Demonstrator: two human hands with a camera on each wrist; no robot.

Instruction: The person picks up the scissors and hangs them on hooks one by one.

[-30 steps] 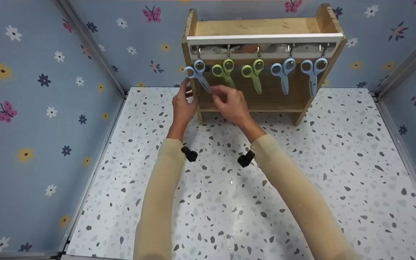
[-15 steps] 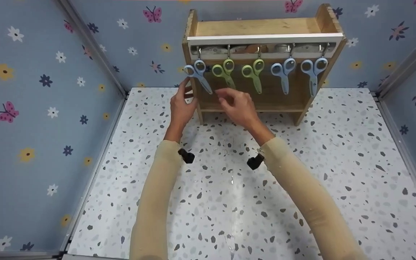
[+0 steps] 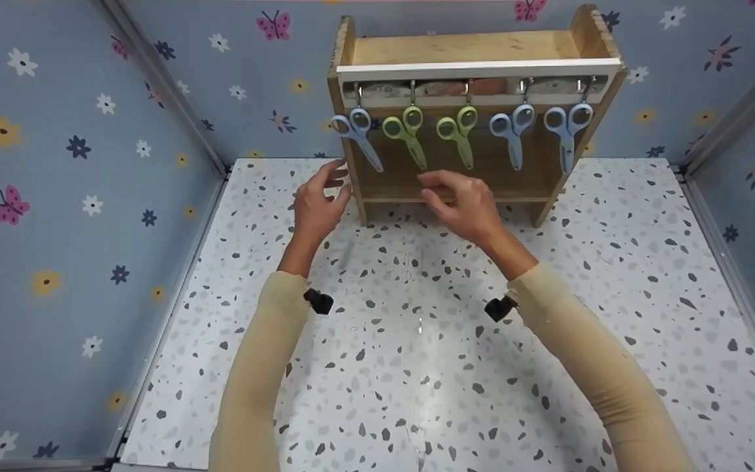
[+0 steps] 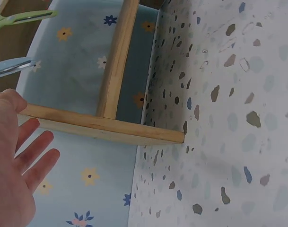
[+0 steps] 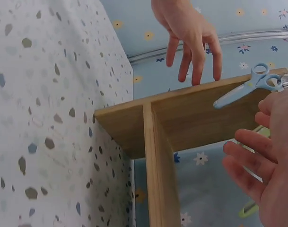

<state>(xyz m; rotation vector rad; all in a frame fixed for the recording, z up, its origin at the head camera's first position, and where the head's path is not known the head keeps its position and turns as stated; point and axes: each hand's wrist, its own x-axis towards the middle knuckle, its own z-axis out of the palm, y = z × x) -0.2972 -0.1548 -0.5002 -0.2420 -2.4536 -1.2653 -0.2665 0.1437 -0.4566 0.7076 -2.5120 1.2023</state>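
Note:
Five-hook detail aside, several scissors hang in a row from metal hooks on the wooden rack point(image 3: 456, 47). At the left end hang blue scissors point(image 3: 359, 134), tilted with the tip toward the right. Beside them are green scissors point(image 3: 407, 134) and a second green pair point(image 3: 459, 134), then blue scissors point(image 3: 514, 134) and another blue pair point(image 3: 568, 134) at the right end. My left hand point(image 3: 318, 203) is beside the rack's left side panel, fingers relaxed and holding nothing. Below the green scissors, my right hand point(image 3: 466, 203) is loosely curved around nothing; its fingers look relaxed in the right wrist view.
The rack stands on a speckled white tabletop point(image 3: 404, 367) against the back wall. Flower-patterned blue panels point(image 3: 76, 216) enclose the left, back and right. A wooden crossbar point(image 4: 117, 61) joins the rack's side panels low down.
Both hands have drawn away from the left blue scissors: the left moved down and left, the right moved right and slightly down. The blue scissors stay hanging on their hook.

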